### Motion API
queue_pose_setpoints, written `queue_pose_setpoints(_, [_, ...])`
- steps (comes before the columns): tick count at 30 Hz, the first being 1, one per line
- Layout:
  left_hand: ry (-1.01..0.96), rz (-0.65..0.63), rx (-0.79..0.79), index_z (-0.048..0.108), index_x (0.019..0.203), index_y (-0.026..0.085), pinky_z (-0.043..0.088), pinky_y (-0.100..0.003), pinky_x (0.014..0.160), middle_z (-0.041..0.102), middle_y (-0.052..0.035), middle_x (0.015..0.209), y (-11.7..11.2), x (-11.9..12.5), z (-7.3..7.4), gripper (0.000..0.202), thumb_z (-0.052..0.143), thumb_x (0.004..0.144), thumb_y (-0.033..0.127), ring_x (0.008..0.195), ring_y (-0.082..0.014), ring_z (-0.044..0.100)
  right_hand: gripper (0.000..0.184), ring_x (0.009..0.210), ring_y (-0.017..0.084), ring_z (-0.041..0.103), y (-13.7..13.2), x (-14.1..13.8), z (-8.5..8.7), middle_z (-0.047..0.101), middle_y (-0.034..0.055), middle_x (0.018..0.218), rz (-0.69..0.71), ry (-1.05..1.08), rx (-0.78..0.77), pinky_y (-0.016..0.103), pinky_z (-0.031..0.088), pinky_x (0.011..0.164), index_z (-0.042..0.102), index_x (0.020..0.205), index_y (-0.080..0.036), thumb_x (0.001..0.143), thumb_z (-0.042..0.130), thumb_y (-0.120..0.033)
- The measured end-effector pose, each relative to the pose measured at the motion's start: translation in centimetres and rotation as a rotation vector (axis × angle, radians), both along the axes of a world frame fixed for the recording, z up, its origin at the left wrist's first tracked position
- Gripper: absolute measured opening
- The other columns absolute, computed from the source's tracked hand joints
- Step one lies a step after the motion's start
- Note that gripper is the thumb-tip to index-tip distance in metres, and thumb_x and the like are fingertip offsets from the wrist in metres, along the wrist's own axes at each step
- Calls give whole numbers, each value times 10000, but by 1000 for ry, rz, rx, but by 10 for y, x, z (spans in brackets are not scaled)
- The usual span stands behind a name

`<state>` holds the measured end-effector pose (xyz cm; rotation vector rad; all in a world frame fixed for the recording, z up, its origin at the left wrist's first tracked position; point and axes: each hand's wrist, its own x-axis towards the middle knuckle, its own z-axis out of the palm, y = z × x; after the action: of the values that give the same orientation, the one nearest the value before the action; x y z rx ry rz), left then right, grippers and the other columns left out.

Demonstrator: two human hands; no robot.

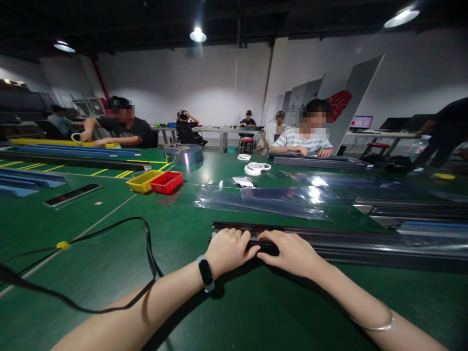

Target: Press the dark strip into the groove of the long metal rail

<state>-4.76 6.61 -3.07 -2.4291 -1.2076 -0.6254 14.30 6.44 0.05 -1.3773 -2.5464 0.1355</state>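
Note:
A long black profile strip (351,243) lies across the green table in front of me and runs out to the right edge. My left hand (228,248), with a band on its wrist, is curled over its left end, thumb pointing right along the near side. Close beside it, my right hand (288,251) grips the same profile, fingers over the top and thumb at the front. The two thumbs nearly meet. Whether anything small sits under the fingers is hidden. Beyond the profile lie clear plastic sheets (281,200).
A yellow bin (144,181) and a red bin (167,182) stand left of centre. A phone (73,195) and a black cable (146,234) lie at left. White tape rolls (254,168) sit farther back. More profiles (413,209) rest at right. Co-workers sit across the table.

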Motion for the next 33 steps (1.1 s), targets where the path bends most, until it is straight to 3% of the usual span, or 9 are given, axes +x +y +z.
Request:
queue_pose_setpoints(6, [11, 12, 0, 518, 762, 160, 408, -304, 604, 583, -66, 654, 0, 1, 0, 365, 335, 831, 469, 653, -190, 562, 355, 826, 183, 581, 1, 0, -2, 621, 10, 936, -9, 2, 33, 295, 424, 708, 548, 1003, -282, 734, 452, -492])
queue_pose_setpoints(10, [7, 17, 7, 518, 756, 159, 409, -300, 609, 578, -65, 646, 0, 1, -1, 358, 338, 831, 458, 650, -185, 560, 353, 785, 166, 580, -1, -1, 0, 628, -1, 888, -80, 66, 17, 270, 415, 662, 571, 932, -286, 788, 355, -525])
queue_pose_setpoints(17, [23, 24, -12, 517, 767, 163, 411, -305, 605, 578, -64, 663, -1, 1, 0, 385, 305, 839, 476, 662, -192, 559, 417, 686, 149, 567, -1, -1, -4, 602, 14, 704, -51, -58, 125, 254, 363, 620, 564, 758, -227, 882, 192, -370])
queue_pose_setpoints(22, [23, 26, -19, 518, 782, 166, 414, -314, 610, 581, -62, 676, -1, 1, 0, 390, 295, 840, 480, 667, -197, 560, 404, 701, 136, 566, 0, -1, -5, 605, -5, 765, -129, -3, 137, 233, 353, 582, 555, 838, -252, 888, 177, -386])
queue_pose_setpoints(26, [16, 21, -20, 519, 779, 165, 416, -316, 620, 579, -66, 681, -1, 1, -1, 381, 302, 840, 472, 678, -199, 561, 430, 667, 147, 561, 1, -4, -7, 602, 14, 715, -116, -81, 186, 245, 349, 570, 564, 775, -228, 886, 179, -383])
queue_pose_setpoints(33, [22, 21, -17, 515, 781, 165, 419, -320, 622, 581, -64, 675, 0, 1, -1, 382, 300, 840, 475, 675, -202, 562, 452, 747, 132, 570, 1, 0, -11, 623, 11, 784, -166, 4, 180, 229, 372, 646, 584, 813, -234, 895, 149, -320])
